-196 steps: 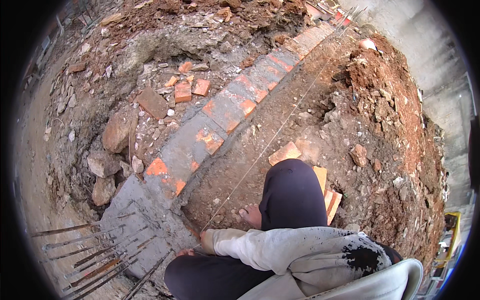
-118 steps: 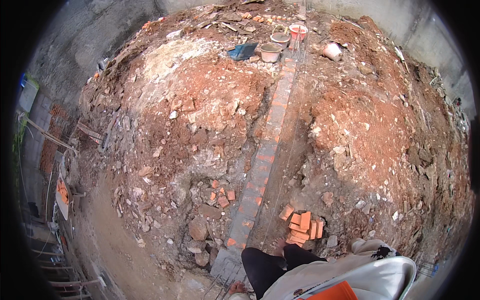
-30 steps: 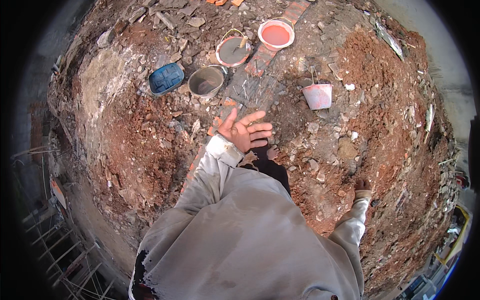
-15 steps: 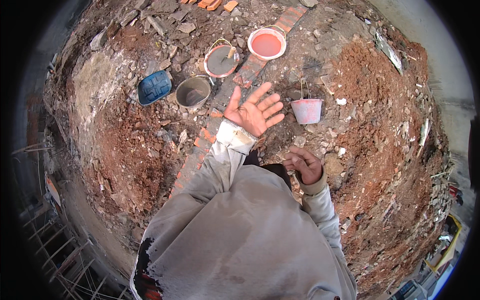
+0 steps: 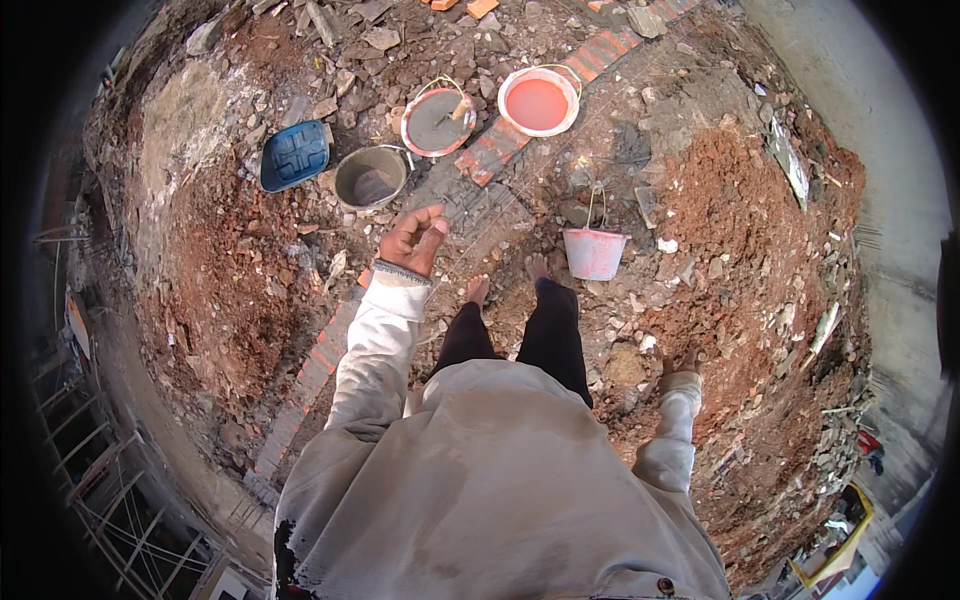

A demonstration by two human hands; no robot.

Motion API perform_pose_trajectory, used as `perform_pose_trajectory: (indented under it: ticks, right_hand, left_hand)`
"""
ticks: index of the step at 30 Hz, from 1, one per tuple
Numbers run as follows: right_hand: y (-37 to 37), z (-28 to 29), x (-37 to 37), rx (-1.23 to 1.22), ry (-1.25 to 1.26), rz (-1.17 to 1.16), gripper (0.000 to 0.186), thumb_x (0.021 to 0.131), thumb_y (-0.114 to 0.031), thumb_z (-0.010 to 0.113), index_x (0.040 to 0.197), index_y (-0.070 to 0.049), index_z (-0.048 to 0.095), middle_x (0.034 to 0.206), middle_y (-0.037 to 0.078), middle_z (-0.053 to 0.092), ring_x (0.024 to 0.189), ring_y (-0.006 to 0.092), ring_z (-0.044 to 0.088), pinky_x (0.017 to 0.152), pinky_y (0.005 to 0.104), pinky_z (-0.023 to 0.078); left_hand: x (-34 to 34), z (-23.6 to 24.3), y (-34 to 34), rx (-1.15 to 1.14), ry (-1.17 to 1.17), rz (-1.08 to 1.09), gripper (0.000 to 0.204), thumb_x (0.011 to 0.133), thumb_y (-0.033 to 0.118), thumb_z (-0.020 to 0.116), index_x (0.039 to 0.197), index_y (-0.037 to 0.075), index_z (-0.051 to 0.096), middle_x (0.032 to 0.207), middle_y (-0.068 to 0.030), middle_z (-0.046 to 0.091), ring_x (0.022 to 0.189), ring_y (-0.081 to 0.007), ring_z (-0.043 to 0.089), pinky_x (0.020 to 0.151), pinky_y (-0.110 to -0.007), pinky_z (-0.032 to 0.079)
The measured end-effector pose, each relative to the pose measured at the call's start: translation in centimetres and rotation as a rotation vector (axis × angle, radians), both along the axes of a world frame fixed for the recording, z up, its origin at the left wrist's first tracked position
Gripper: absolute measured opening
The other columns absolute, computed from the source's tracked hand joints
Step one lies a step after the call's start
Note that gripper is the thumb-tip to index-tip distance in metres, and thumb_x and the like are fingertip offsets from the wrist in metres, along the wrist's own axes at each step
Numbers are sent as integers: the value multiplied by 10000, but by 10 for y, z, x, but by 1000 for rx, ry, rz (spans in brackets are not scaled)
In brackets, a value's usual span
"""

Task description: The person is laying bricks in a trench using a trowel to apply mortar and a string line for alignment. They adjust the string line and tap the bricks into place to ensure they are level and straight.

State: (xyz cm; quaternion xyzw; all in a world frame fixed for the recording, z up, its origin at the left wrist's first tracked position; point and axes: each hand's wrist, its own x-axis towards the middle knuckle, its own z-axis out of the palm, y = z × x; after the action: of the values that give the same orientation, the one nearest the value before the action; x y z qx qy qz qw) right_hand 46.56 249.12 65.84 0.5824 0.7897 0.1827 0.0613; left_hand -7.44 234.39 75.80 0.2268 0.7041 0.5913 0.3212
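My left hand (image 5: 413, 243) is raised over the brick course, its fingers curled in toward the thumb and nothing visible in them. Just beyond it stands a dark bucket (image 5: 370, 178) with a greyish inside. My right hand (image 5: 682, 363) hangs low at my right side over rubble; it is small and dark against the soil, so its fingers are hard to make out. Farther ahead, a bucket of grey mortar (image 5: 436, 122) has a wooden-handled tool in it. Beside that is a white-rimmed bucket of reddish liquid (image 5: 537, 103). Neither hand touches these buckets.
A blue tray (image 5: 295, 157) lies at the left. A pale pink bucket (image 5: 596, 255) stands right of my bare feet (image 5: 537, 267). A low brick course (image 5: 488, 155) runs diagonally across rubble. Reddish soil heaps (image 5: 735, 200) rise on both sides, with a grey wall (image 5: 850, 90) at right.
My left hand has moved left and its spread fingers have curled in. My right hand has dropped outward and down to the right. My legs and feet have come into view.
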Motion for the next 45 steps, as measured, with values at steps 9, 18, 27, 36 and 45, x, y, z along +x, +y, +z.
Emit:
perform_pose_trajectory:
  ticks: [9, 18, 27, 36, 45]
  right_hand:
    - [179, -39, -201, -847, 636, 512, 339, 868, -242, 404, 1125, -49, 512, 777, 124, 599, 658, 249, 574, 608, 331, 465]
    - [214, -155, -534, -752, 267, 914, 537, 769, -74, 495, 1268, 13, 316, 1267, 194, 381, 1190, 317, 356, 991, 328, 315]
    - [192, -366, -700, -483, -229, 928, 750, 676, -153, 588, 1347, -195, 256, 1375, 139, 234, 1270, 314, 238, 1053, 350, 200]
    - [177, -474, -760, -371, -347, 975, 418, 784, -243, 485, 1178, -106, 479, 1141, 163, 533, 983, 273, 564, 819, 370, 461]
    - [127, -336, -681, -204, -214, 1143, 464, 780, -472, 510, 1042, -98, 594, 986, 139, 607, 922, 295, 577, 798, 368, 454]
  left_hand:
    - [60, -39, -96, -62, -132, 723, 241, 831, 190, 588, 930, -31, 587, 812, -72, 617, 719, -119, 584, 674, -259, 484]
    - [227, -296, -96, -853, -141, -98, 386, 731, 251, 633, 1071, 80, 573, 840, -105, 640, 794, -235, 614, 721, -306, 480]
    - [179, -563, -120, -887, 120, -31, 442, 760, 359, 557, 1139, 135, 526, 1002, -124, 593, 929, -277, 574, 828, -362, 444]
    - [106, -565, -124, -921, -32, -366, 462, 803, 362, 511, 1206, 146, 456, 1056, -130, 569, 955, -302, 559, 841, -380, 439]
    - [82, -534, -93, -734, 580, -539, 445, 809, 323, 486, 1204, 127, 433, 1050, -145, 532, 965, -327, 538, 849, -419, 427]
